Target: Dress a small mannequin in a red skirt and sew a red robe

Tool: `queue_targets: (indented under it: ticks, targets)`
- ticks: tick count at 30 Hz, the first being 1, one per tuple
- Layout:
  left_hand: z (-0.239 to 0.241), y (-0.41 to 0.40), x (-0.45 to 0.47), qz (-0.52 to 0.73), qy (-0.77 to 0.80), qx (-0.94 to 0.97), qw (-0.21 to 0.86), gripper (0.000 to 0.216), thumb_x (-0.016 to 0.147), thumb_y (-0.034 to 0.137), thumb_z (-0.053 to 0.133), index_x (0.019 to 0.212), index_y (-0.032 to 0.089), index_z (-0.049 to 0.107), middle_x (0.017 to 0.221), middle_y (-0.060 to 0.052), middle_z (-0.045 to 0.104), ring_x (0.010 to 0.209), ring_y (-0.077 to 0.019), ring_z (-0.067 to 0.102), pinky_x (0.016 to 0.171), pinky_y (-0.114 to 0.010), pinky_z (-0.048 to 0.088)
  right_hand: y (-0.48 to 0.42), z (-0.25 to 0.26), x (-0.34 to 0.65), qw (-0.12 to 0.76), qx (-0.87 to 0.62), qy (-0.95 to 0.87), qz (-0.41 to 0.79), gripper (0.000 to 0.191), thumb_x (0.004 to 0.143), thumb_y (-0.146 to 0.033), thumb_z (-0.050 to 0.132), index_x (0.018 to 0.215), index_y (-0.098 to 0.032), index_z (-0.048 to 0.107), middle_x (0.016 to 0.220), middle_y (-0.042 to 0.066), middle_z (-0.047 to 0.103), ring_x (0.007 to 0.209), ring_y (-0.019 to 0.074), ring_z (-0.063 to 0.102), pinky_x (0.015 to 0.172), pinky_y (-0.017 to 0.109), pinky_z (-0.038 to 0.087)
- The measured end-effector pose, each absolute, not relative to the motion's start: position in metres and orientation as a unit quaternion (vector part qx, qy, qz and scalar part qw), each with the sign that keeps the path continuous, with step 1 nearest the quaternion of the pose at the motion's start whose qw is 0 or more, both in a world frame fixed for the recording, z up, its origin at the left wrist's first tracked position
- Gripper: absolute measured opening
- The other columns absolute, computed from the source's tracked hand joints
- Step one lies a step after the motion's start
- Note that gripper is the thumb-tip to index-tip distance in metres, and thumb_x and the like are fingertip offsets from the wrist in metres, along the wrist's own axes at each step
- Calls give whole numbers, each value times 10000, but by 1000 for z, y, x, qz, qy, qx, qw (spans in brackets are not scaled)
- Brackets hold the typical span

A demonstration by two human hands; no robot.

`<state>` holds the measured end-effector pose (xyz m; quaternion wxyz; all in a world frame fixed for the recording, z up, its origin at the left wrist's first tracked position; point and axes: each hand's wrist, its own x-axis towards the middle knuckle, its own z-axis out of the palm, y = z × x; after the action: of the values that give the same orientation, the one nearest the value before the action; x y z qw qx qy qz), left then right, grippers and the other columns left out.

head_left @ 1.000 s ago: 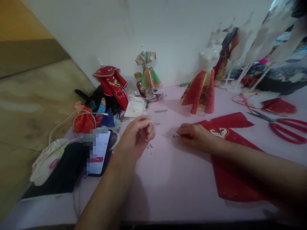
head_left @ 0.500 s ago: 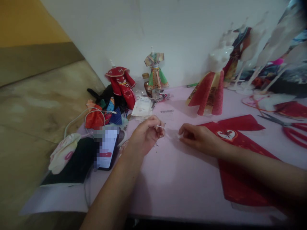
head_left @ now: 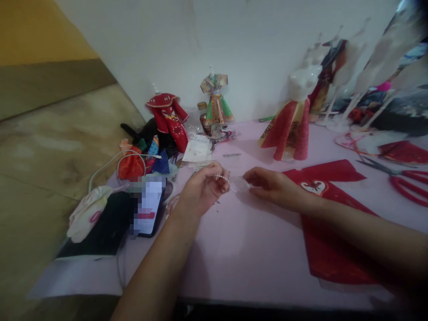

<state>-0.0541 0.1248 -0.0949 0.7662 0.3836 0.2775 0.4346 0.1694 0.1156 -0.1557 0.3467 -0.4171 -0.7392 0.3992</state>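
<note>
My left hand [head_left: 202, 189] is curled above the pink table [head_left: 234, 249], its fingertips pinching a short string of small pale beads [head_left: 223, 179]. My right hand [head_left: 272, 185] rests on the table just to the right, fingers pinched close to the string's other end; what it holds is too small to make out. A few tiny dark beads [head_left: 216, 203] lie loose on the table under my left hand. My right forearm lies across a red miniature robe [head_left: 331, 223] spread flat.
A phone [head_left: 149, 205] lies left of my hand beside a black pad [head_left: 96, 232], white cable and fabric scraps. Small dressed mannequins [head_left: 290, 129] stand along the wall. Red-handled scissors [head_left: 406, 180] lie at the right. The table's left edge drops to the floor.
The view shifted, so everything sits further right in frame. My right hand rose slightly off the table and closed toward my left, and the bead string now shows between them.
</note>
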Motion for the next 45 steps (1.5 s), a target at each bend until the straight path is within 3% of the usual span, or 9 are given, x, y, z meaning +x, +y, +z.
queue_targets:
  ticks: [5, 8, 10, 12, 18, 21, 33, 38, 45]
  targets:
    - [-96, 127, -54, 440, 306, 387, 751, 221, 706, 205, 680, 635, 164, 475, 647, 1, 545, 582, -92, 539, 549, -211, 408, 117, -148, 170, 361, -419, -717, 424, 321, 845, -323, 665, 1143, -216, 611, 1188, 73, 648, 1105, 209, 622, 1020, 424, 478]
    - [-96, 129, -54, 463, 341, 374, 727, 194, 722, 258, 684, 718, 167, 513, 672, 1, 589, 584, -104, 573, 553, -222, 419, 115, -137, 170, 340, -424, -668, 509, 362, 816, -366, 706, 1122, -199, 608, 1162, 89, 654, 987, 195, 641, 780, 324, 545]
    - [-97, 130, -53, 490, 370, 364, 700, 219, 735, 298, 696, 791, 172, 526, 701, 8, 612, 587, -106, 596, 570, -227, 431, 114, -131, 170, 327, -428, -634, 554, 404, 804, -382, 724, 1144, -200, 604, 1157, 94, 653, 904, 174, 637, 581, 239, 483]
    - [-99, 131, -52, 510, 391, 374, 669, 257, 730, 290, 717, 859, 178, 526, 766, 6, 647, 639, -117, 642, 627, -238, 459, 113, -130, 172, 324, -418, -613, 587, 432, 804, -401, 737, 1170, -211, 608, 1153, 89, 656, 848, 154, 628, 502, 208, 416]
    - [-114, 124, -43, 476, 314, 487, 661, 451, 654, 135, 755, 1010, 205, 488, 1080, -60, 705, 948, -187, 696, 852, -326, 497, 114, -141, 181, 290, -294, -495, 764, 444, 830, -407, 759, 1218, -223, 645, 1117, 76, 695, 992, 175, 677, 874, 318, 540]
    - [-118, 119, -38, 448, 273, 515, 678, 463, 676, 166, 783, 1023, 204, 480, 1073, -74, 705, 950, -188, 687, 861, -344, 507, 112, -143, 182, 250, -251, -469, 809, 420, 835, -423, 760, 1194, -223, 672, 1097, 73, 711, 973, 168, 693, 898, 325, 547]
    - [-121, 123, -39, 449, 324, 550, 625, 348, 692, 184, 787, 934, 193, 536, 835, 19, 617, 734, -97, 612, 747, -258, 483, 110, -143, 182, 226, -305, -450, 809, 346, 833, -415, 758, 1103, -205, 708, 1075, 79, 725, 921, 161, 694, 870, 307, 558]
    - [-113, 128, -49, 463, 365, 539, 602, 313, 674, 161, 773, 876, 178, 534, 798, 34, 599, 703, -83, 602, 714, -237, 467, 119, -142, 193, 284, -344, -381, 810, 241, 908, -398, 669, 1046, -210, 728, 1077, 69, 722, 888, 140, 681, 795, 267, 565]
    - [-128, 135, -46, 386, 485, 541, 569, 210, 747, 107, 678, 860, 177, 515, 676, 35, 610, 604, -109, 643, 635, -235, 458, 126, -147, 195, 398, -437, -441, 675, 244, 805, -406, 777, 951, -222, 710, 934, 43, 702, 761, 149, 635, 664, 296, 538]
